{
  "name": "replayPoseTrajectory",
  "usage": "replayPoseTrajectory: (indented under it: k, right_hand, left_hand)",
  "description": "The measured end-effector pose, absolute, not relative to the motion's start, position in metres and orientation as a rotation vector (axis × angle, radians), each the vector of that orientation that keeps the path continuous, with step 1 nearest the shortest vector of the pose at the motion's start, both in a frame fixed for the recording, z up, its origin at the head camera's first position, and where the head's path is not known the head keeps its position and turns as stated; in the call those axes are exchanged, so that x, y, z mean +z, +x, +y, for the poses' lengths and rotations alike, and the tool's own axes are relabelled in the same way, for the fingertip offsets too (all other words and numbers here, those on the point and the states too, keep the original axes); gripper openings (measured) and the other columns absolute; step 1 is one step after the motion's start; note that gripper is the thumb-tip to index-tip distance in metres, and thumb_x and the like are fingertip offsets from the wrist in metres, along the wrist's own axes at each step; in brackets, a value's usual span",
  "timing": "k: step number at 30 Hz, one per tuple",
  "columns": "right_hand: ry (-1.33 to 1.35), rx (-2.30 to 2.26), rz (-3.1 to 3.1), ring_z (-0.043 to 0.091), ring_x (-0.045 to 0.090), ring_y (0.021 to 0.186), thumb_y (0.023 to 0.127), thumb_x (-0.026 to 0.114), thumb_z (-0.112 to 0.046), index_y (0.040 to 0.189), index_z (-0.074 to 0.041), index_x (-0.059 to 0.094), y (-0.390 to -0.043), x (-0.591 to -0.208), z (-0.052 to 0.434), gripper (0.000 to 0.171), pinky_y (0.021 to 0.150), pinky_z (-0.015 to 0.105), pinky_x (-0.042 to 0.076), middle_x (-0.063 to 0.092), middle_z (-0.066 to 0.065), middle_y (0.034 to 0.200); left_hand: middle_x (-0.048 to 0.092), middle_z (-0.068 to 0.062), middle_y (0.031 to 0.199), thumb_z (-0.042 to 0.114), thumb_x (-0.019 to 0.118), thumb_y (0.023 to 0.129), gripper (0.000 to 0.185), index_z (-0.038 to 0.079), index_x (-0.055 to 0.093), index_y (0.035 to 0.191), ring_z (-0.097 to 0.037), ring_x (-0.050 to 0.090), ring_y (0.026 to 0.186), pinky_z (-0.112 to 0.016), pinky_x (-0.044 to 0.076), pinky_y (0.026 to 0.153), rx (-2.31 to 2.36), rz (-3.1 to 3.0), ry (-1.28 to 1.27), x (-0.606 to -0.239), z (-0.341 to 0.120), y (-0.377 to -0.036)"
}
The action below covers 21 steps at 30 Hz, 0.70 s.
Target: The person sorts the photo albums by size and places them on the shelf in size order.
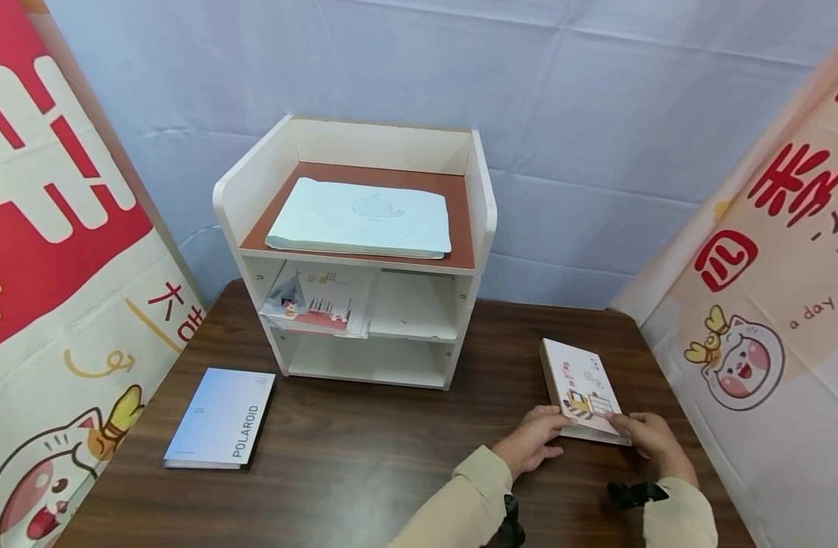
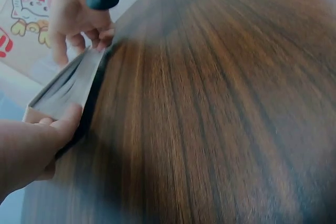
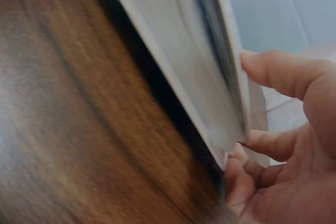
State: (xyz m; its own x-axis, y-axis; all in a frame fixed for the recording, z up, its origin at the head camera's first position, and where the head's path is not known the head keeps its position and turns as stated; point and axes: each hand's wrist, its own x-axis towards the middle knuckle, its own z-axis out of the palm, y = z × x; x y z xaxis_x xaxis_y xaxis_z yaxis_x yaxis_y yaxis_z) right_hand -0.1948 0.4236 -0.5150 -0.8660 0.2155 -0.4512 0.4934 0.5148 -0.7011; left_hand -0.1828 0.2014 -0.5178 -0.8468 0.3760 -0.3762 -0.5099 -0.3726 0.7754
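A white illustrated book [image 1: 583, 388] lies at the right of the dark wooden table [image 1: 364, 457]. My left hand [image 1: 535, 441] grips its near left corner, and in the left wrist view the thumb of that hand [image 2: 47, 140] lies on the page edge of the book [image 2: 68, 85]. My right hand [image 1: 648, 438] pinches the near right corner. In the right wrist view the thumb of this hand [image 3: 283, 150] is on top and the fingers underneath, and the book [image 3: 194, 77] is tilted up off the wood with a shadow below it.
A white three-level shelf unit [image 1: 364, 251] stands at the back middle. A pale booklet with a whale drawing [image 1: 364, 217] lies on its top, and illustrated books [image 1: 316, 304] are on the middle level. A blue POLAROID book [image 1: 220, 417] lies front left. Printed banners flank both sides.
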Motion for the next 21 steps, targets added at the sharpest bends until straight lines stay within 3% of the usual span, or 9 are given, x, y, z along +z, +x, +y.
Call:
replayPoseTrajectory:
  k: [3, 7, 10, 14, 21]
  right_hand:
    - [0.569, -1.362, 2.391, 0.015, 0.040, 0.057, 0.085, 0.063, -0.029, 0.107, 0.015, 0.055, -0.190, -0.513, 0.426, 0.050, 0.050, 0.028, 0.038, 0.044, 0.001, 0.069]
    - [0.576, -1.466, 2.304, 0.013, 0.048, 0.074, 0.086, 0.065, -0.027, 0.125, 0.019, 0.041, -0.185, -0.512, 0.427, 0.065, 0.063, 0.029, 0.046, 0.054, 0.007, 0.094]
    - [0.626, -1.659, 2.177, 0.011, 0.052, 0.080, 0.086, 0.066, -0.019, 0.132, 0.020, 0.028, -0.181, -0.515, 0.428, 0.071, 0.070, 0.033, 0.050, 0.057, 0.008, 0.099]
    - [0.655, -1.904, 2.014, 0.014, 0.057, 0.077, 0.086, 0.065, -0.005, 0.133, 0.019, 0.021, -0.177, -0.521, 0.426, 0.068, 0.069, 0.035, 0.052, 0.059, 0.002, 0.085]
    - [0.657, -2.023, 1.937, 0.014, 0.058, 0.072, 0.087, 0.060, 0.001, 0.128, 0.019, 0.023, -0.171, -0.522, 0.418, 0.058, 0.065, 0.034, 0.052, 0.059, 0.002, 0.080]
  left_hand:
    - [0.052, -0.009, 0.108, 0.006, 0.064, 0.079, 0.040, 0.006, 0.052, 0.117, -0.030, 0.048, 0.105, -0.054, 0.044, 0.083, 2.194, 1.409, -0.197, -0.519, 0.199, -0.184]
    - [0.054, -0.006, 0.094, 0.005, 0.065, 0.079, 0.044, 0.014, 0.052, 0.120, -0.025, 0.054, 0.087, -0.040, 0.050, 0.068, 2.153, 1.532, -0.212, -0.520, 0.197, -0.185]
    - [0.054, -0.004, 0.091, 0.002, 0.065, 0.080, 0.048, 0.017, 0.052, 0.123, -0.022, 0.055, 0.078, -0.034, 0.047, 0.060, 2.120, 1.607, -0.199, -0.523, 0.198, -0.184]
    - [0.052, -0.003, 0.095, -0.001, 0.064, 0.081, 0.050, 0.019, 0.052, 0.125, -0.017, 0.052, 0.070, -0.030, 0.040, 0.054, 2.081, 1.693, -0.179, -0.526, 0.200, -0.181]
    - [0.051, -0.002, 0.095, -0.003, 0.061, 0.082, 0.050, 0.021, 0.053, 0.124, -0.017, 0.049, 0.067, -0.029, 0.038, 0.052, 2.065, 1.738, -0.168, -0.526, 0.196, -0.181]
